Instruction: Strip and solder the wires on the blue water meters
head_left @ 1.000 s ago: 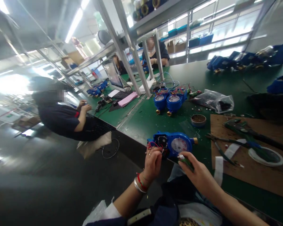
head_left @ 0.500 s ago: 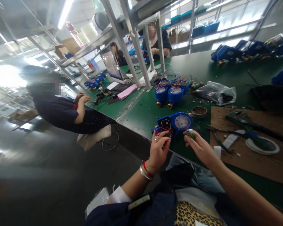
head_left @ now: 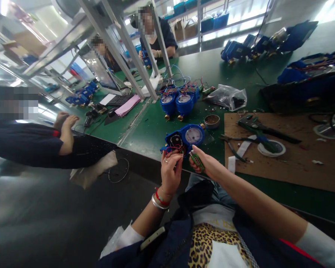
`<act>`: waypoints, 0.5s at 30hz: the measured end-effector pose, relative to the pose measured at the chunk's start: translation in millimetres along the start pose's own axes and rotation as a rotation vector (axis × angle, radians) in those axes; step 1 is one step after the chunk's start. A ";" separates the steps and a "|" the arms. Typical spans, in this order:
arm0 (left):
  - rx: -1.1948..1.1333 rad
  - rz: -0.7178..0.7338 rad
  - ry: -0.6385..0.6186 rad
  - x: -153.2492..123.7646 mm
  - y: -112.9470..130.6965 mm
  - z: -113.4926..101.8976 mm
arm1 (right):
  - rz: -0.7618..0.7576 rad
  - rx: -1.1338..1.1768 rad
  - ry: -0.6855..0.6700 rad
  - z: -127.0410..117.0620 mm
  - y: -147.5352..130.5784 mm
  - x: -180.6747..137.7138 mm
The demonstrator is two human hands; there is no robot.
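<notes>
In front of me on the green bench lies a blue water meter [head_left: 193,136], its dial facing up and its wiring compartment open on the left. My left hand [head_left: 171,169] is at that compartment, thumb and fingers pinched on thin wires [head_left: 173,149]; red ones show above the fingertips. Their ends are too small to make out. Wrapped in my right hand [head_left: 205,160] is a green lighter [head_left: 197,163] with a metal top, close to the wires and just below the dial. No flame is visible.
Behind the meter stand more blue meters [head_left: 184,103] with loose wires, a small round tin [head_left: 211,121] and a clear plastic bag [head_left: 226,97]. Cardboard [head_left: 296,163] on the right bears pliers [head_left: 234,147], a wire stripper [head_left: 268,128] and a white ring [head_left: 271,148]. Co-workers sit left and behind.
My view has swung to the right, so the bench appears further left. My right hand has come nearer the left, and the lighter has turned to show its label. The left hand keeps its pinch.
</notes>
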State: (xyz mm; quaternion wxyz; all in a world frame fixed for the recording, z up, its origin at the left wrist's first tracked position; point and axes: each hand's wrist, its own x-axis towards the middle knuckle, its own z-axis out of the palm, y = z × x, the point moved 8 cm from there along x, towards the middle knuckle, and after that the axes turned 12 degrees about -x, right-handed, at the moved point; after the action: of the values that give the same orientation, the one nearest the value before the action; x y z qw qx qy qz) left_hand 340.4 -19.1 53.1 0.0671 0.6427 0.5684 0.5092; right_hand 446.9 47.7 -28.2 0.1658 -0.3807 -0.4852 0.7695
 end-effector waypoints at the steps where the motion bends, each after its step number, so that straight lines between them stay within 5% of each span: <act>1: 0.002 -0.002 0.001 0.4 0.2 -0.4 | 0.012 -0.006 -0.014 2.6 -0.3 2.8; 15: -0.023 -0.092 -0.011 2.3 -7.0 -5.2 | 0.112 -0.019 -0.013 15.0 -3.2 16.9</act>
State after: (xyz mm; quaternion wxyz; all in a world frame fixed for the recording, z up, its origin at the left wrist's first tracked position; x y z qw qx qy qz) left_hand 331.7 -17.4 52.3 0.1010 0.6177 0.5911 0.5088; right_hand 424.3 50.5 -29.0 0.1155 -0.4038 -0.4716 0.7754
